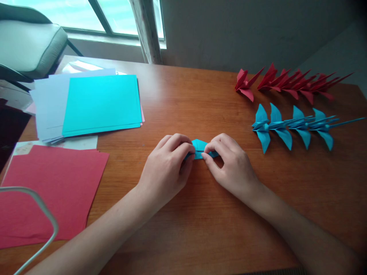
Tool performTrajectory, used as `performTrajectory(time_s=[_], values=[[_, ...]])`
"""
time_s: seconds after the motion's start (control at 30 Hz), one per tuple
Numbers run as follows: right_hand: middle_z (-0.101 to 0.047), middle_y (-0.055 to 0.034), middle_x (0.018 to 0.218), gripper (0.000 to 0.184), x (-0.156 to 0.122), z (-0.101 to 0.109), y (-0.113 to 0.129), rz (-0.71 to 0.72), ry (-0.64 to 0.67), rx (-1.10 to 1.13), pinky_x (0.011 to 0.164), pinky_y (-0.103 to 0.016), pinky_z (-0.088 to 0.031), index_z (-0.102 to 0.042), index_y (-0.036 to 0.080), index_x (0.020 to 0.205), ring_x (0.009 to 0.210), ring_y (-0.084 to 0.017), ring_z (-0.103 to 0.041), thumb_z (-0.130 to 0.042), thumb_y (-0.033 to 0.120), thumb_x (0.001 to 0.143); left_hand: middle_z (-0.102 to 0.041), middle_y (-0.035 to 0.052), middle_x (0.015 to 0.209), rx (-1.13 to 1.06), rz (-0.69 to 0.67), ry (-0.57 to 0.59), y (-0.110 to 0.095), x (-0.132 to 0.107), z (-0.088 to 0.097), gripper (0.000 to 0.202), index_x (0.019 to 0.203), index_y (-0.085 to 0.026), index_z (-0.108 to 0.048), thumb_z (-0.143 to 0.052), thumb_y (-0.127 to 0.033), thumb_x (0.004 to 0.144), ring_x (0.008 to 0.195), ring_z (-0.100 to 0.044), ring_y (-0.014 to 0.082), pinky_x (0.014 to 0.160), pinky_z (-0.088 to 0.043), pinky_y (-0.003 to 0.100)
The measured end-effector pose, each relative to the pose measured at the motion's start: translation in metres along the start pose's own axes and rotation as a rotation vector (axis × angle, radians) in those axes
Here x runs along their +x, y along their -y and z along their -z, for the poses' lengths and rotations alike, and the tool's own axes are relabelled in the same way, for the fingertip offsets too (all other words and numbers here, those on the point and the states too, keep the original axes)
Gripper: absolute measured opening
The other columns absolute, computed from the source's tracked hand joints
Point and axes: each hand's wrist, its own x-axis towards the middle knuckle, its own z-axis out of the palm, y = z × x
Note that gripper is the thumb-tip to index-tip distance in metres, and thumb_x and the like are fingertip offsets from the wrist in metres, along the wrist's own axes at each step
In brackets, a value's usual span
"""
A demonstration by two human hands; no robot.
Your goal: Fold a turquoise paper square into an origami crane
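Note:
A small folded piece of blue paper (200,146) lies on the wooden table (189,95) in the middle. My left hand (168,168) pinches its left end with curled fingers. My right hand (229,164) pinches its right end, thumb and fingertips pressed on the fold. Most of the paper is hidden under my fingers.
A row of blue folded paper cranes (295,126) lies at the right, with a row of red ones (289,84) behind it. A stack of cyan sheets (101,103) on pale sheets sits at the left, red sheets (51,191) nearer. A chair (28,46) stands at the far left.

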Motion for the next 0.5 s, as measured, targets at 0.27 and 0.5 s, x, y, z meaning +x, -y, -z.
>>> performTrajectory(time_s=[0.27, 0.5], values=[[-0.057, -0.0043, 0.088, 0.010, 0.0004, 0.0000, 0.0009, -0.005, 0.005, -0.008, 0.080, -0.034, -0.047, -0.057, 0.019, 0.085, 0.086, -0.020, -0.056, -0.060, 0.012, 0.090, -0.065, 0.0070, 0.102, 0.067, 0.014, -0.030, -0.0028, 0.0006, -0.0051, 0.007, 0.092, -0.017, -0.067, -0.060, -0.019, 0.092, 0.093, -0.060, 0.0210, 0.082, -0.051, 0.034], [-0.057, -0.0043, 0.089, 0.009, 0.0002, -0.0003, 0.0009, -0.010, 0.009, -0.018, 0.080, -0.034, -0.046, -0.057, 0.019, 0.085, 0.087, -0.020, -0.056, -0.060, 0.014, 0.091, -0.064, 0.0067, 0.103, 0.050, 0.008, -0.031, -0.0007, 0.0008, -0.0055, 0.006, 0.093, -0.018, -0.067, -0.060, -0.018, 0.092, 0.093, -0.059, 0.0206, 0.083, -0.051, 0.034]])
